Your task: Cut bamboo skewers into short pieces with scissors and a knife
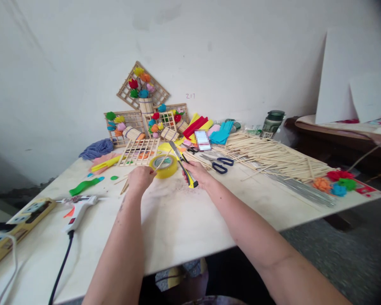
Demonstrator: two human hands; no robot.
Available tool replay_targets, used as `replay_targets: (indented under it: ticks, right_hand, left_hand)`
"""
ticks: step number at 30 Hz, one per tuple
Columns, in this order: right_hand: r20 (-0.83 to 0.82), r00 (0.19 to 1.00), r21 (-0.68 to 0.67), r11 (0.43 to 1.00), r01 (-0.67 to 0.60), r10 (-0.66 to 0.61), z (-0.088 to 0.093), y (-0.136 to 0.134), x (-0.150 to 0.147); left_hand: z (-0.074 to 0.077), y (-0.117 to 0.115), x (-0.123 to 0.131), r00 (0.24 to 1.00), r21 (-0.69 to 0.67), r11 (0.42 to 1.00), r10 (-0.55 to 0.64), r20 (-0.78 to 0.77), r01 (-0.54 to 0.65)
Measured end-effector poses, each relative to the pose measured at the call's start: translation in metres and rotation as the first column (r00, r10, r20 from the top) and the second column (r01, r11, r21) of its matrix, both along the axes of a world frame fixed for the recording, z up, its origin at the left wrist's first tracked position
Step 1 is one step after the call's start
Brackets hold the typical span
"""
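My right hand (195, 171) is closed round a yellow and black utility knife (186, 168), its blade pointing up and to the left. In my closed left hand (140, 178) is a thin wooden stick (163, 160), which slants up to the right across a roll of clear yellowish tape (165, 171). The knife and the stick are close together at their far ends, but I cannot tell whether they touch. Short cut sticks (125, 184) lie beside my left hand. Dark specks are scattered on the table near the knife's handle.
A white glue gun (81, 214) and a power strip (22, 224) lie on the left. Scissors (220, 164), many wooden sticks (269, 156) and silvery wires (300, 188) spread to the right. Stick lattices (139, 151) with paper flowers stand at the back, near a dark bottle (272, 123).
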State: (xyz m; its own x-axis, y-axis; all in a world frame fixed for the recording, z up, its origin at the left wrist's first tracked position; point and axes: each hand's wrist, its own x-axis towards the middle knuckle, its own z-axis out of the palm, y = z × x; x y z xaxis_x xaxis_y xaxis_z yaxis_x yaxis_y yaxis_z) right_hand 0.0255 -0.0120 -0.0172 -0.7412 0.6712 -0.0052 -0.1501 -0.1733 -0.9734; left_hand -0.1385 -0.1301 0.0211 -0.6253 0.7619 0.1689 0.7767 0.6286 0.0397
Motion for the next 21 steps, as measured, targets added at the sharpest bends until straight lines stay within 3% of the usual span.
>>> replay_targets:
  ticks: [21]
  right_hand:
    - [0.212,0.974,0.213,0.977,0.030,-0.076,-0.0006,-0.0054,-0.0031]
  left_hand:
    - [-0.0048,-0.0017,0.0011,1.000,-0.002,1.000,0.012,-0.026,-0.012]
